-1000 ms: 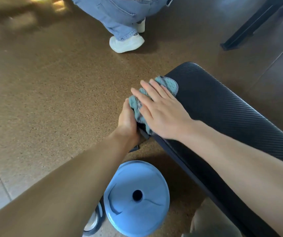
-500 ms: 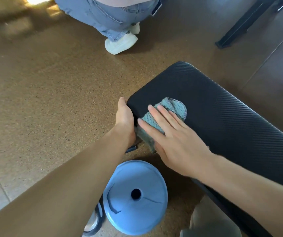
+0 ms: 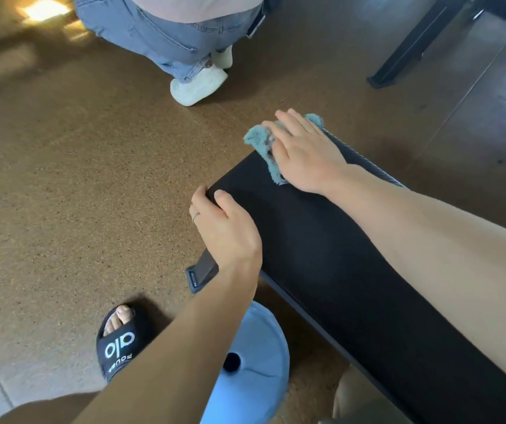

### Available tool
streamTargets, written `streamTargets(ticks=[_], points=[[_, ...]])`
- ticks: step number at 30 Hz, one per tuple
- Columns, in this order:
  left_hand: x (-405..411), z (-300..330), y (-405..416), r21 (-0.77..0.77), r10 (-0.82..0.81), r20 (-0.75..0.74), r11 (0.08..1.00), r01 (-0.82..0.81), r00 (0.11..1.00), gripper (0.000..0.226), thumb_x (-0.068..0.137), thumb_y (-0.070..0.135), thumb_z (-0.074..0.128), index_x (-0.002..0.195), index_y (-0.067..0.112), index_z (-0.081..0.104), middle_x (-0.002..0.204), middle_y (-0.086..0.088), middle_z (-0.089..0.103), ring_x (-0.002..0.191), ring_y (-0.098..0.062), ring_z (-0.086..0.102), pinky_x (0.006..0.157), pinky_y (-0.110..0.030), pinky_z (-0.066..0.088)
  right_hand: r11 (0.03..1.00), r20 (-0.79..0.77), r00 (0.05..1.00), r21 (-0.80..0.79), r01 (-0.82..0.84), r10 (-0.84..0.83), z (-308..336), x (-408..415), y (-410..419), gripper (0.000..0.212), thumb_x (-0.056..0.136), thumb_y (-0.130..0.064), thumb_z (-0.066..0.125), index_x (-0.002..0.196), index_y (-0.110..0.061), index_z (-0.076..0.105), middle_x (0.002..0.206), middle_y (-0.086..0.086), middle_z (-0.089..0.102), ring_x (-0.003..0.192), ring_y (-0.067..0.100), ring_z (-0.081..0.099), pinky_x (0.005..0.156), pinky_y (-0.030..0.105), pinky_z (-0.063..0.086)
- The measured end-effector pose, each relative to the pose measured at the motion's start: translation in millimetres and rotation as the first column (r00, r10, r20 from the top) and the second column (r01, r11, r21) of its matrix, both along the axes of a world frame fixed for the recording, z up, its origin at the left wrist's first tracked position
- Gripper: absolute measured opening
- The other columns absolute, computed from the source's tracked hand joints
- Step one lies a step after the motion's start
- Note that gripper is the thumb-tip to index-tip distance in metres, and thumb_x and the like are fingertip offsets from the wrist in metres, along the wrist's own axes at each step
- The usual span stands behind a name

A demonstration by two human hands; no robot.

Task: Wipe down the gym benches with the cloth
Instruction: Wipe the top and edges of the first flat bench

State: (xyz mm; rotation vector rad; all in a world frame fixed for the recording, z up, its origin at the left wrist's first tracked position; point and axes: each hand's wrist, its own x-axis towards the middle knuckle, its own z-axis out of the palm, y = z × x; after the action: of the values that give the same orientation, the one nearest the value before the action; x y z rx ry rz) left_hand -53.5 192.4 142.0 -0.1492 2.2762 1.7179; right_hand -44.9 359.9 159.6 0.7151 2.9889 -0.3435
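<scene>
A black padded gym bench (image 3: 322, 255) runs from the middle of the view to the lower right. A teal cloth (image 3: 260, 145) lies on the bench's far end, part of it hanging past the edge. My right hand (image 3: 303, 151) lies flat on the cloth with straight fingers, pressing it onto the pad. My left hand (image 3: 224, 228) grips the bench's near left corner, thumb on top and fingers curled over the side.
A light blue weight plate (image 3: 254, 356) lies on the brown speckled floor below the bench's edge. My foot in a black slide sandal (image 3: 120, 341) is beside it. A person in jeans and white shoes (image 3: 198, 84) crouches ahead. A black equipment leg (image 3: 404, 53) stands at upper right.
My right hand slid the cloth from the bench's left edge up to its far end. My left hand shifted along the side to the corner. The view tilted, and my sandal came into sight.
</scene>
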Motion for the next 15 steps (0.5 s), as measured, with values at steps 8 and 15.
streamTargets(ticks=[8, 15], points=[[3, 0, 7, -0.127, 0.061, -0.075, 0.989, -0.071, 0.995, 0.039, 0.105, 0.028, 0.040, 0.142, 0.018, 0.047, 0.139, 0.002, 0.051, 0.102, 0.000, 0.037, 0.080, -0.009, 0.022, 0.965, 0.006, 0.970, 0.105, 0.241, -0.243, -10, 11, -5, 0.059, 0.112, -0.038, 0.018, 0.166, -0.015, 0.007, 0.173, 0.015, 0.004, 0.160, 0.032, 0.004, 0.130, 0.044, 0.007], [2, -8, 6, -0.147, 0.072, -0.120, 0.985, -0.089, 0.990, 0.037, 0.105, 0.026, 0.041, 0.139, 0.014, 0.049, 0.137, -0.003, 0.053, 0.112, -0.012, 0.048, 0.077, -0.009, 0.021, 0.999, -0.032, 0.998, 0.019, -0.046, 0.046, -8, 105, -108, 0.063, 0.107, -0.036, 0.012, 0.165, -0.013, 0.014, 0.173, 0.014, 0.006, 0.160, 0.027, 0.003, 0.130, 0.043, 0.008]])
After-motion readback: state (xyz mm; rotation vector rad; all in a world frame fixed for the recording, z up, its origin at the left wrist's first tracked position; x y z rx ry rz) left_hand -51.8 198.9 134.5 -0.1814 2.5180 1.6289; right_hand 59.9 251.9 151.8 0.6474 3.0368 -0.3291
